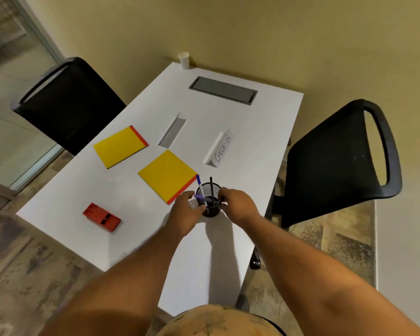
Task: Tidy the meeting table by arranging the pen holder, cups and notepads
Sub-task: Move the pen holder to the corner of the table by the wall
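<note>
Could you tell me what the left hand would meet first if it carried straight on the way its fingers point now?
Almost certainly the black mesh pen holder: the left hand already has its fingers against the near-left side. Beyond that, the right hand sits on the holder's other side, though depth is hard to judge here.

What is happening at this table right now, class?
A person stands at a white table with both hands around a black mesh pen holder near the front edge: the left hand and the right hand grip its sides. It holds a purple pen and a black pen. Two yellow notepads lie apart, and a white cup stands at the far corner.
</note>
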`<action>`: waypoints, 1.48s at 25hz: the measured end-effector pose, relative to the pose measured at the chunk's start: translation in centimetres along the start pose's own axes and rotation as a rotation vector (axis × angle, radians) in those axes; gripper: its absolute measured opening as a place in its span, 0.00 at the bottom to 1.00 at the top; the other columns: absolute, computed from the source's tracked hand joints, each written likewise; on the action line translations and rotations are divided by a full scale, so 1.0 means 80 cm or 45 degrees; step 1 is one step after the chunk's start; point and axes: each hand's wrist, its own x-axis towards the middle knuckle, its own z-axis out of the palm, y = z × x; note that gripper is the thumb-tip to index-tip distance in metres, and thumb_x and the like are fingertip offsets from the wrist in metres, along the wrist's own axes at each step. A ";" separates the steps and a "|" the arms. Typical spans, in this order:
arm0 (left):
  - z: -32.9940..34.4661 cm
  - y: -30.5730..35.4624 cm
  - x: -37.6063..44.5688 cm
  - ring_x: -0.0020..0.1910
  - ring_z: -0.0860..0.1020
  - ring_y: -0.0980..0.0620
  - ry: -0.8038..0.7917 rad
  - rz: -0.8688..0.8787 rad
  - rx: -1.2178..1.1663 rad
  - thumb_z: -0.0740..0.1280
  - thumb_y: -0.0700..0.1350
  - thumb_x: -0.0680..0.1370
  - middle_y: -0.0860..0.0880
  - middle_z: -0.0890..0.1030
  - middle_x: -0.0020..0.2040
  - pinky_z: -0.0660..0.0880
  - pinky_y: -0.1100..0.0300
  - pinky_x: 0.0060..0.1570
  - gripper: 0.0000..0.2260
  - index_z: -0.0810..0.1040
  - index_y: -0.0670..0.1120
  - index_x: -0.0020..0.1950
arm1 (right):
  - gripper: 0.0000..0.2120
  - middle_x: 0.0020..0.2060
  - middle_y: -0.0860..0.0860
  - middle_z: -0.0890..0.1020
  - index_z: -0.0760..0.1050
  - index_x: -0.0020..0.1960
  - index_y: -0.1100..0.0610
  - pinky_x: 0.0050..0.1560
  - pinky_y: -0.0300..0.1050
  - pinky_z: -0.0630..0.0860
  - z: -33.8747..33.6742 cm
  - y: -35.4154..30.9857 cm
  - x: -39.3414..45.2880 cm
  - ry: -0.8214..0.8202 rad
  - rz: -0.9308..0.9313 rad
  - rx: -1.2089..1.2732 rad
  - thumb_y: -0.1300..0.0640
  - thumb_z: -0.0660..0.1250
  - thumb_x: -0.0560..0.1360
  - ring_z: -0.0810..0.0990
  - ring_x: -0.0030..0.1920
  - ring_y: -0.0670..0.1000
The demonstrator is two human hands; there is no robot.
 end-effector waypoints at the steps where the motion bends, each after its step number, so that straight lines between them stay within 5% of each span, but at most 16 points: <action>1: -0.001 0.007 -0.003 0.65 0.77 0.46 -0.025 0.031 -0.019 0.76 0.40 0.76 0.45 0.77 0.69 0.75 0.54 0.64 0.23 0.75 0.45 0.69 | 0.08 0.50 0.52 0.85 0.77 0.54 0.53 0.47 0.52 0.78 -0.005 -0.004 -0.005 0.037 -0.025 0.026 0.53 0.71 0.77 0.82 0.51 0.58; 4: -0.003 0.013 -0.007 0.67 0.77 0.48 -0.069 0.103 -0.085 0.78 0.36 0.72 0.49 0.78 0.66 0.75 0.55 0.66 0.29 0.73 0.46 0.71 | 0.08 0.50 0.50 0.85 0.77 0.54 0.52 0.47 0.51 0.78 -0.020 -0.021 -0.021 0.144 -0.070 0.065 0.52 0.71 0.77 0.82 0.50 0.56; 9: -0.022 0.030 -0.019 0.61 0.78 0.58 -0.059 0.302 -0.231 0.81 0.34 0.69 0.54 0.76 0.65 0.72 0.79 0.50 0.38 0.70 0.46 0.75 | 0.08 0.51 0.47 0.84 0.77 0.55 0.49 0.48 0.51 0.79 -0.044 -0.048 -0.049 0.285 -0.093 0.086 0.49 0.70 0.78 0.82 0.51 0.52; 12: -0.033 0.046 -0.020 0.60 0.80 0.58 -0.094 0.374 -0.301 0.82 0.33 0.66 0.53 0.78 0.65 0.76 0.75 0.45 0.38 0.71 0.45 0.73 | 0.08 0.52 0.47 0.84 0.76 0.56 0.48 0.50 0.52 0.80 -0.056 -0.055 -0.069 0.365 -0.126 0.100 0.48 0.70 0.79 0.83 0.52 0.52; 17: -0.017 0.062 -0.043 0.61 0.79 0.56 -0.090 0.439 -0.384 0.83 0.37 0.65 0.53 0.80 0.64 0.75 0.76 0.49 0.37 0.73 0.48 0.71 | 0.13 0.56 0.47 0.83 0.75 0.65 0.48 0.53 0.50 0.80 -0.073 -0.047 -0.107 0.476 -0.097 0.179 0.51 0.69 0.81 0.83 0.53 0.50; 20: 0.006 0.065 -0.058 0.64 0.79 0.56 -0.053 0.402 -0.432 0.84 0.41 0.64 0.55 0.81 0.65 0.78 0.68 0.57 0.38 0.73 0.51 0.71 | 0.18 0.58 0.46 0.82 0.73 0.70 0.46 0.53 0.48 0.80 -0.081 -0.029 -0.121 0.458 -0.093 0.242 0.51 0.68 0.81 0.83 0.51 0.47; 24: 0.052 0.084 -0.065 0.63 0.80 0.58 0.017 0.381 -0.437 0.85 0.43 0.63 0.58 0.81 0.64 0.80 0.56 0.62 0.38 0.74 0.55 0.69 | 0.14 0.55 0.45 0.81 0.76 0.65 0.45 0.53 0.51 0.81 -0.108 0.024 -0.116 0.405 -0.158 0.216 0.50 0.70 0.80 0.83 0.48 0.46; 31: 0.220 0.208 -0.082 0.54 0.80 0.71 0.186 0.324 -0.612 0.83 0.39 0.66 0.59 0.82 0.59 0.78 0.71 0.52 0.35 0.75 0.54 0.69 | 0.09 0.53 0.45 0.82 0.80 0.56 0.46 0.51 0.50 0.78 -0.242 0.178 -0.091 0.402 -0.341 0.018 0.52 0.74 0.76 0.79 0.48 0.48; 34: 0.290 0.272 -0.080 0.55 0.83 0.62 0.291 0.337 -0.724 0.81 0.38 0.68 0.53 0.84 0.60 0.80 0.70 0.50 0.31 0.76 0.48 0.69 | 0.08 0.50 0.46 0.83 0.81 0.54 0.48 0.50 0.50 0.79 -0.318 0.234 -0.082 0.428 -0.412 -0.010 0.52 0.75 0.75 0.80 0.49 0.50; 37: 0.337 0.323 -0.074 0.59 0.84 0.56 0.349 0.357 -0.699 0.82 0.44 0.68 0.55 0.83 0.63 0.82 0.61 0.55 0.32 0.76 0.54 0.69 | 0.08 0.49 0.46 0.82 0.81 0.54 0.48 0.50 0.52 0.80 -0.374 0.284 -0.075 0.429 -0.439 0.010 0.51 0.75 0.75 0.80 0.50 0.50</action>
